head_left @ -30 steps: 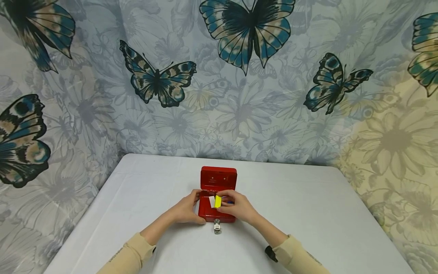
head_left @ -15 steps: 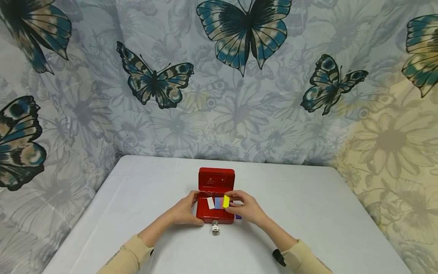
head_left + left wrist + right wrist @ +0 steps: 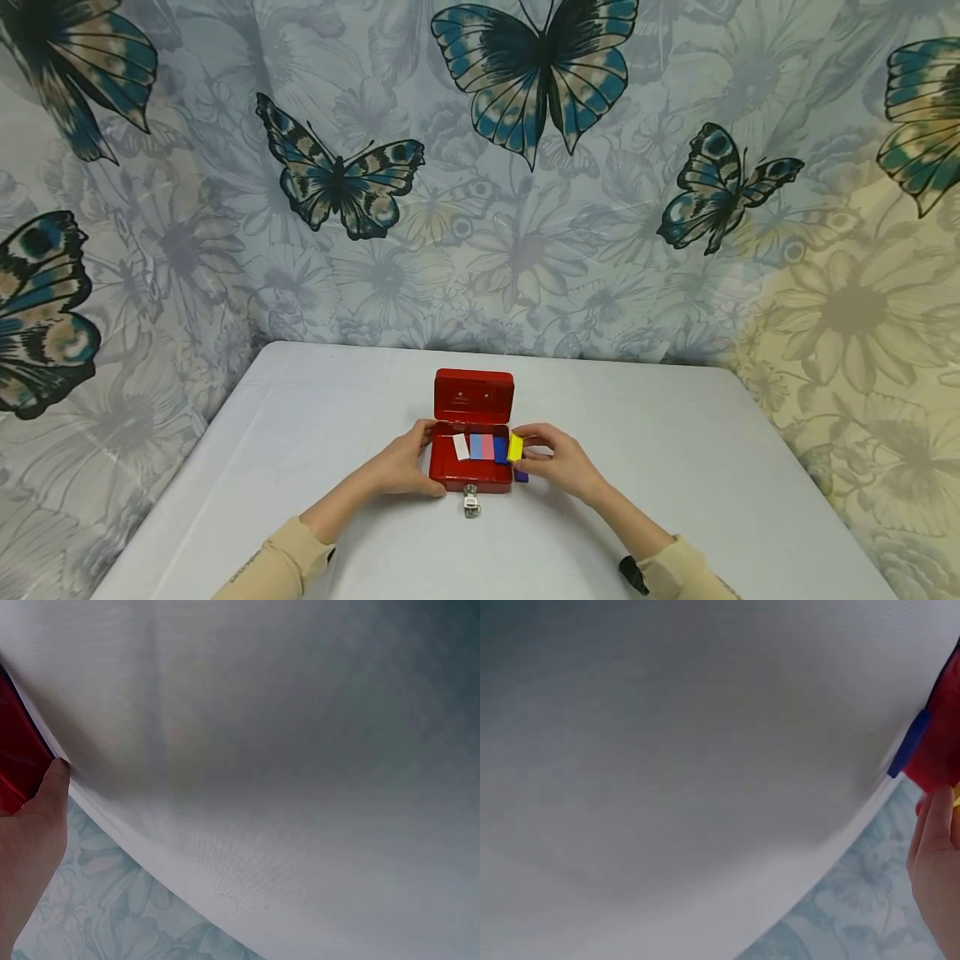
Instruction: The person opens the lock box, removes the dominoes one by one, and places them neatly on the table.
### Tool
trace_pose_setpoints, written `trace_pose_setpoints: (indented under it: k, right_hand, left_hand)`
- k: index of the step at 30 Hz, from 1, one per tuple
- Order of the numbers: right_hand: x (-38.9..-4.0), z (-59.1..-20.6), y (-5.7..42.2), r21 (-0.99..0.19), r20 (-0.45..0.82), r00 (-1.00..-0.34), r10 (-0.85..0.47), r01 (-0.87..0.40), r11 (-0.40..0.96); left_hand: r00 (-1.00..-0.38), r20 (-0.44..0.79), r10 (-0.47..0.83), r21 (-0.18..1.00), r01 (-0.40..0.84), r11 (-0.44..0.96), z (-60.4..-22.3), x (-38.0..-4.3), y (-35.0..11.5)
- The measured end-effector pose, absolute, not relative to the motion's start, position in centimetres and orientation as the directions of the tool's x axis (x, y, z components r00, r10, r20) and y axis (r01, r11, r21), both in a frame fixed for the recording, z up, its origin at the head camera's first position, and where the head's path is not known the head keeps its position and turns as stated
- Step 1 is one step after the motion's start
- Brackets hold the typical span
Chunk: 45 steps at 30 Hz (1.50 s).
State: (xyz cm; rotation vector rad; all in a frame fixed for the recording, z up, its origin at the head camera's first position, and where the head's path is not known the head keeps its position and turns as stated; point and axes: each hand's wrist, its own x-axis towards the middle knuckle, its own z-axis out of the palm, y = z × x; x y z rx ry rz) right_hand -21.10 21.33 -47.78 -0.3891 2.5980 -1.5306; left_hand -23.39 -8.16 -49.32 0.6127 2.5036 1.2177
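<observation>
A red cash box (image 3: 469, 479) stands on the table with its lid (image 3: 473, 396) raised. Around its left side my left hand (image 3: 407, 462) holds it, thumb near the front corner and fingers toward the back. My right hand (image 3: 561, 462) pinches a small yellow block (image 3: 515, 447) over the box's right edge. White (image 3: 461, 447), light blue (image 3: 476, 447), pink (image 3: 487, 447) and blue (image 3: 500, 450) blocks lie side by side in the box. In the right wrist view a dark blue-purple block (image 3: 910, 744) is beside the box's outer wall; the yellow one shows only at the frame's edge.
A silver clasp with what looks like a key (image 3: 471, 502) sticks out at the box's front. The white-covered table (image 3: 637, 442) reaches back to butterfly-patterned cloth (image 3: 532, 250). A black strap piece (image 3: 633, 575) shows by the right sleeve.
My right hand has moved right with the yellow block, from over the box's middle to its right edge, uncovering the light blue, pink and blue blocks. The left hand keeps its hold.
</observation>
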Motion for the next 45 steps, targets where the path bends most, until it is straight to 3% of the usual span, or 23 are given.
trace_pose_setpoints:
  k: [8,30,45]
  right_hand:
    - [-20.8,-48.3,22.6,-0.852,0.01,-0.97,-0.241,-0.135,0.505]
    - [-21.2,-48.7,25.5,-0.774,0.01,-0.955,-0.296,-0.194,0.602]
    - [-21.2,-48.4,25.0,-0.702,0.04,-0.927,-0.374,-0.292,0.649]
  left_hand:
    - [-0.869,-0.079,0.489,0.794,0.242,0.558,-49.4,-23.3,-8.1]
    - [-0.866,-0.074,0.494,0.798,0.246,0.551,-49.4,-23.6,-8.2]
    - [-0.869,-0.082,0.488,0.794,0.239,0.558,-49.3,-23.6,-8.2]
